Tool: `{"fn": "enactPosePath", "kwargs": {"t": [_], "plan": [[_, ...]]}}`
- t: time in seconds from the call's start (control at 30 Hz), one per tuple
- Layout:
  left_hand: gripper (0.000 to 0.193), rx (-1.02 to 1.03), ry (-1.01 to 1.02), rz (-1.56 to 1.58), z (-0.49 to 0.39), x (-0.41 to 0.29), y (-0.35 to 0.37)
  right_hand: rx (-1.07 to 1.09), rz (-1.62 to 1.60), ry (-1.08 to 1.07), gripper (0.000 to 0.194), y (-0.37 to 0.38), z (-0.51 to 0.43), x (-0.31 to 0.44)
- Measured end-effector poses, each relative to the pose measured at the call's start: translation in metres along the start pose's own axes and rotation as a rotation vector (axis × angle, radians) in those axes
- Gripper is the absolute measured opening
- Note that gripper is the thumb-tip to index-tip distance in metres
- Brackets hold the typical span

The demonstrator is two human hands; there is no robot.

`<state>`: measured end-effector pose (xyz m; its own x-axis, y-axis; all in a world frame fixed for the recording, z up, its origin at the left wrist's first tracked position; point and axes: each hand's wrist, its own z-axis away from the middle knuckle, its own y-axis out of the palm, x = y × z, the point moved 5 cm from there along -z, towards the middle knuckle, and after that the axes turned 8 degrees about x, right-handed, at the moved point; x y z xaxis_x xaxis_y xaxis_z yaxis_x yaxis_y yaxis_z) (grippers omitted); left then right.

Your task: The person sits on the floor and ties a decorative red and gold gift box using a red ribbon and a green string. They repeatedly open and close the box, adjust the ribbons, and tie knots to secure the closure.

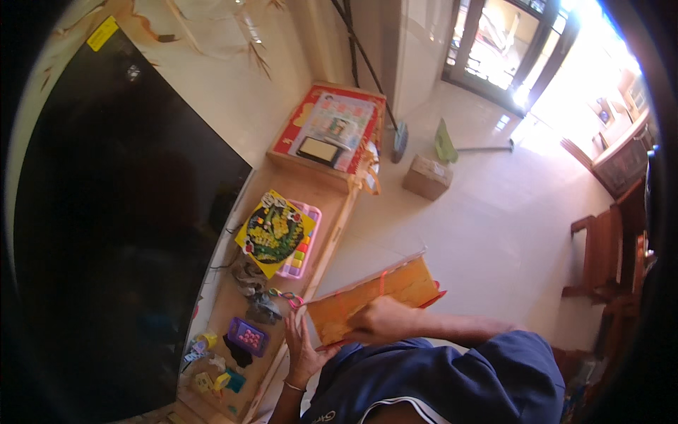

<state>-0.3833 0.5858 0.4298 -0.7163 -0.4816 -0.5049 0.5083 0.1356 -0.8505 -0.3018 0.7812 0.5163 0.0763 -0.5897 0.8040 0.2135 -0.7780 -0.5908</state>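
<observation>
A flat orange panel [397, 289] with red edging lies tilted in front of my body, with a reddish band across its upper part. My left hand [304, 344] holds its lower left corner, the thumb along the bottom edge and the fingers spread by the left edge. Over the panel's lower middle is my right hand [384, 320], its fingers curled down against the orange surface. Whether a small thing is pinched in those fingers is hidden. Pink-handled scissors [291, 299] lie on the wooden shelf just beyond my left fingertips.
The wooden shelf [328, 185] carries a decorated yellow card [275, 233] on a pink tray [316, 217], a purple container [248, 337] and a red box [288, 132]. A large black screen [127, 222] stands left. A cardboard box [427, 177], broom [400, 142] and green dustpan [445, 142] are on the floor.
</observation>
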Motion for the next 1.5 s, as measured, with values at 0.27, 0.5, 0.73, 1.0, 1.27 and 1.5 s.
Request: {"fn": "enactPosePath", "kwargs": {"t": [0.27, 0.5, 0.73, 1.0, 1.27, 1.5], "plan": [[0.075, 0.188, -0.325, 1.542, -0.118, 0.075, -0.026, -0.252, 0.129, 0.071, 0.036, -0.187, -0.02, 0.017], [0.084, 0.582, -0.046, 1.634, -0.239, 0.003, -0.085, -0.449, 0.25, 0.075, 0.026, -0.326, -0.082, 0.018], [0.061, 0.307, -0.113, 1.732, -0.35, -0.011, -0.128, -0.553, 0.149, 0.037, 0.034, -0.439, -0.189, -0.025], [0.06, -0.152, -0.083, 1.717, -0.473, 0.023, -0.141, -0.345, -0.067, -0.329, 0.034, -0.536, -0.298, -0.112], [0.043, -0.504, -0.122, 1.617, -0.599, 0.046, -0.159, -0.164, -0.379, -0.403, 0.031, -0.578, -0.417, -0.227], [0.041, -0.643, -0.322, 1.735, -0.649, 0.075, -0.166, -0.139, -0.61, -0.395, 0.031, -0.599, -0.482, -0.273]]}}
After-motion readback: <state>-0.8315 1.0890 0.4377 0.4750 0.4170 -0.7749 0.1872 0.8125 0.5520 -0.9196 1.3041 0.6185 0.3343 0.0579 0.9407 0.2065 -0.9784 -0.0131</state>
